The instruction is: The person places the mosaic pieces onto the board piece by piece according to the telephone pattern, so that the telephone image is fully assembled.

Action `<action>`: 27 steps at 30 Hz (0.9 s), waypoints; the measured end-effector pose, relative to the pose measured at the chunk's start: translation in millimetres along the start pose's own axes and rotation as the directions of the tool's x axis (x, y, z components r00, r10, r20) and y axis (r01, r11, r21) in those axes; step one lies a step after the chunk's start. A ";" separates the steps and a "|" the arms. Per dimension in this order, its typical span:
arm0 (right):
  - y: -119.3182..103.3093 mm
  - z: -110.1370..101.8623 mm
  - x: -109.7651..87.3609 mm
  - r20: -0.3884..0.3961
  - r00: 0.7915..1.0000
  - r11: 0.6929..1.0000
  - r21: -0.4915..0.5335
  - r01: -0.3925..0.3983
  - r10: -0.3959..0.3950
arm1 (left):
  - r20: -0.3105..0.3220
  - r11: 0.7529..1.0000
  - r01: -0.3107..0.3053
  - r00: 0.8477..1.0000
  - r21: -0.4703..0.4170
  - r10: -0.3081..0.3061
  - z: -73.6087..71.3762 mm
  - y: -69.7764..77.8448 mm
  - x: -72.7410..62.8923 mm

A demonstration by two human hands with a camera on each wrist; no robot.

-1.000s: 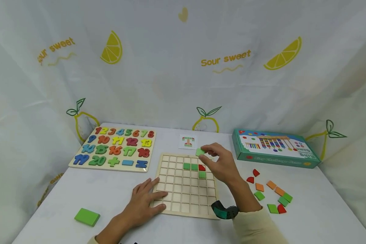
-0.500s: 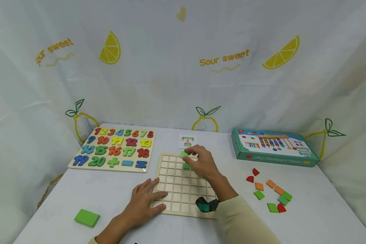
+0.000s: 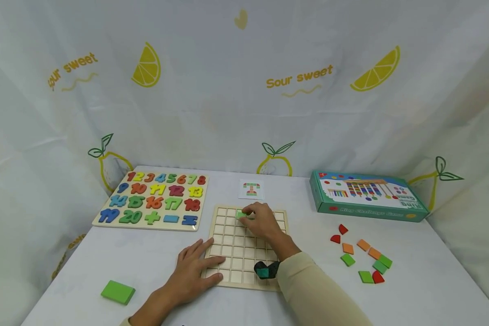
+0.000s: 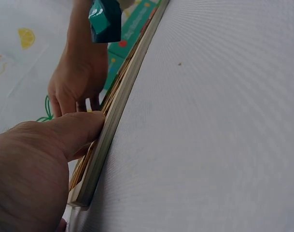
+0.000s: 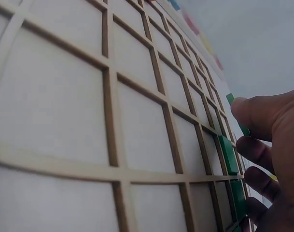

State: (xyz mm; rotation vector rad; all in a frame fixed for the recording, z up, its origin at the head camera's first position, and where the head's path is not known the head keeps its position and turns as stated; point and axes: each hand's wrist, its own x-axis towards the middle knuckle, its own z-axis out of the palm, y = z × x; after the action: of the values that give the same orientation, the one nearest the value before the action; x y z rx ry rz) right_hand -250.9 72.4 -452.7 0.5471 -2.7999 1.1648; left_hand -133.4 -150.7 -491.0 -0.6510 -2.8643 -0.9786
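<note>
A wooden grid board (image 3: 227, 252) lies flat on the table. My left hand (image 3: 193, 274) rests at its left edge with spread fingers, and in the left wrist view the thumb (image 4: 81, 126) lies over the frame. My right hand (image 3: 265, 224) is above the back rows and pinches a green square tile (image 3: 240, 214) between thumb and fingertips. In the right wrist view that tile (image 5: 230, 98) stands just off the grid. Set in cells below it are a green tile (image 5: 229, 155) and another green tile (image 5: 238, 197); in the head view the hand hides them.
Behind the board lies a pattern card (image 3: 251, 189). Loose red, orange (image 3: 348, 248) and green tiles (image 3: 366, 277) are scattered at right, before a boxed ring game (image 3: 368, 197). A number puzzle (image 3: 152, 199) sits back left, a green block (image 3: 118, 292) front left.
My right hand has moved left across the board's back rows with the green tile and come lower, towards the grid. The left hand has stayed in place.
</note>
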 end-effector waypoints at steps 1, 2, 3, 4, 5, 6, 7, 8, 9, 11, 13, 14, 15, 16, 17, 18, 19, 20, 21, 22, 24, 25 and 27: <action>1.8 1.5 0.2 0.000 1.000 1.000 -0.010 -0.002 0.002 | 0.001 1.000 0.000 1.000 -0.002 0.000 0.0 0.0 -0.1; 3.4 3.0 0.4 -0.001 1.000 1.000 -0.018 -0.011 0.011 | 0.000 1.000 0.000 1.000 0.000 0.000 0.1 -0.1 -0.2; 5.0 4.4 0.6 -0.002 1.000 0.999 -0.027 -0.020 0.020 | 0.001 1.000 0.000 1.000 -0.002 0.000 0.0 -0.2 -0.3; 6.6 5.8 0.8 -0.002 1.000 0.999 -0.041 -0.024 0.024 | 0.001 1.000 -0.001 1.000 -0.004 0.001 0.0 -0.3 -0.3; 7.9 7.1 1.1 -0.005 1.000 0.998 -0.051 -0.023 0.023 | 0.001 1.000 -0.003 1.000 -0.005 0.003 0.0 -0.4 -0.4; 9.0 8.3 1.4 -0.007 1.000 0.998 -0.057 -0.023 0.023 | 0.002 1.000 -0.004 1.000 -0.007 0.004 0.0 -0.5 -0.4; 9.7 9.2 1.7 -0.010 1.000 0.997 -0.070 -0.014 0.013 | 0.004 1.000 -0.005 1.000 -0.007 0.005 0.0 -0.7 -0.4; 10.3 10.1 1.7 -0.014 1.000 0.997 -0.078 -0.011 0.010 | 0.003 1.000 -0.006 1.000 -0.007 0.006 0.1 -0.9 -0.4; 10.9 11.0 1.9 -0.018 1.000 0.996 -0.090 -0.001 0.000 | 0.004 1.000 -0.006 1.000 -0.007 0.006 0.2 -1.1 -0.4; 11.2 12.3 1.9 -0.021 1.000 0.994 -0.112 0.016 -0.018 | 0.005 1.000 -0.006 1.000 -0.004 0.006 0.3 -1.4 -0.3; 11.5 13.4 1.8 -0.020 0.999 0.991 -0.133 0.028 -0.031 | 0.006 1.000 -0.004 1.000 0.004 0.004 0.4 -1.7 -0.1; 11.7 13.7 1.7 -0.017 0.999 0.990 -0.138 0.027 -0.030 | 0.005 1.000 -0.004 1.000 0.006 0.004 0.4 -1.8 0.0; 11.8 14.0 1.9 -0.015 0.999 0.989 -0.145 0.033 -0.035 | 0.005 1.000 -0.004 1.000 0.009 0.004 0.4 -1.9 0.1; 11.7 14.1 1.8 -0.011 0.999 0.988 -0.148 0.034 -0.036 | 0.005 1.000 -0.004 1.000 0.011 0.004 0.4 -1.7 0.1; 11.9 14.4 2.0 -0.009 0.999 0.988 -0.150 0.034 -0.036 | 0.004 1.000 -0.004 1.000 0.013 0.004 0.3 -1.5 0.1; 11.8 14.4 2.3 -0.007 0.999 0.988 -0.152 0.033 -0.034 | 0.003 1.000 -0.005 1.000 0.013 0.004 0.3 -1.4 0.0; 11.5 14.5 2.4 -0.005 0.999 0.987 -0.155 0.031 -0.033 | 0.002 1.000 -0.005 1.000 0.012 0.005 0.2 -1.2 -0.1; 11.2 14.6 2.6 -0.003 1.000 0.987 -0.158 0.030 -0.030 | 0.001 1.000 -0.006 1.000 0.012 0.006 0.1 -1.1 -0.2; 10.9 14.7 2.9 -0.002 1.000 0.986 -0.161 0.030 -0.031 | 0.000 1.000 -0.006 1.000 0.011 0.006 0.0 -1.0 -0.2; 10.4 14.8 2.9 -0.001 1.000 0.987 -0.162 0.027 -0.027 | 0.000 1.000 -0.005 1.000 0.010 0.005 0.0 -1.0 -0.2; 9.9 13.6 2.2 0.001 1.000 0.986 -0.165 0.029 -0.029 | 0.001 1.000 -0.003 1.000 0.007 0.003 0.3 -1.3 -0.3; 9.0 11.8 1.5 0.000 0.999 0.987 -0.158 0.035 -0.035 | 0.000 1.000 -0.004 1.000 0.006 0.004 0.5 -1.4 -0.3; 6.7 6.0 -0.6 -0.005 0.999 0.991 -0.129 0.045 -0.046 | -0.002 1.000 -0.005 1.000 0.004 0.005 1.0 -1.7 -0.1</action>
State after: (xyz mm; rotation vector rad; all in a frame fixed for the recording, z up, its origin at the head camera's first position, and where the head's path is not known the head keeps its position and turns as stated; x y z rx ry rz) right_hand -252.2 72.8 -461.7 0.5905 -2.8147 0.9678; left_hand -133.9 -151.3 -492.8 -0.6564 -2.8603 -0.9720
